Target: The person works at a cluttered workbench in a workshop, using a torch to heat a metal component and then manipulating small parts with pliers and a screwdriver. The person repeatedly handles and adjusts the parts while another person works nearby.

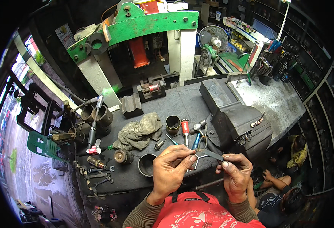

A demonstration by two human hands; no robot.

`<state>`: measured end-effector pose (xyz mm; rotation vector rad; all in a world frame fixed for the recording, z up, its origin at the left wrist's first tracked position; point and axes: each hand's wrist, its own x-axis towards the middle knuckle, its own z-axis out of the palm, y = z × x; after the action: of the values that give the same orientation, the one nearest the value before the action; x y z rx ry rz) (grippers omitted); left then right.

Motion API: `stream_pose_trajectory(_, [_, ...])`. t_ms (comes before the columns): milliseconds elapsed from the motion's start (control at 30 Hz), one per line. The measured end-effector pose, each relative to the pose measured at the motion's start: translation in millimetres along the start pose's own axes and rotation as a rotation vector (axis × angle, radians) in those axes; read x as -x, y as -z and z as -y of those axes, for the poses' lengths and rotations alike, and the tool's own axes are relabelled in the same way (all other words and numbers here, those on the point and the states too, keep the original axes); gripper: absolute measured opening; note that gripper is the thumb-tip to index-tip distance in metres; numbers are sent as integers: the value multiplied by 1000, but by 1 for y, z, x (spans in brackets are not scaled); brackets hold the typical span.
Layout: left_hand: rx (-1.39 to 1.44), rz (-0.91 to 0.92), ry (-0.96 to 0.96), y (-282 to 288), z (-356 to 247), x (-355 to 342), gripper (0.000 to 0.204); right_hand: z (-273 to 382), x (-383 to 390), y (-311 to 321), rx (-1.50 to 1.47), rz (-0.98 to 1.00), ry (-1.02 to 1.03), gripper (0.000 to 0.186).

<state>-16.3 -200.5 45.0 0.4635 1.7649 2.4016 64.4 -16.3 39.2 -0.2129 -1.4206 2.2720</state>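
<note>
Grey blade (211,154) (slim) between right fingers (236,158)

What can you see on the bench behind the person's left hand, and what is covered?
A round metal cylinder shows partly behind the left hand, its right edge covered. Dark bench top shows left of it. Anything else directly behind the hand cannot be seen.

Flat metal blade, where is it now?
In the head view, right of centre, the flat metal blade is pinched in the right hand, pointing toward the left hand.
</note>
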Motion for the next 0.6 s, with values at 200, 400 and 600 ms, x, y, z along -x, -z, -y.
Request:
stream_pose_trajectory(200, [1,1,-12,-4,0,0,14,2,0,4,27,-3,26,13])
stream_pose_trajectory(400, [-48,-2,-39,-8,3,0,16,4,-3,9,38,13,52,13])
stream_pose_trajectory(600, [-75,5,-58,-9,4,0,16,5,-3,13,21,5,68,13])
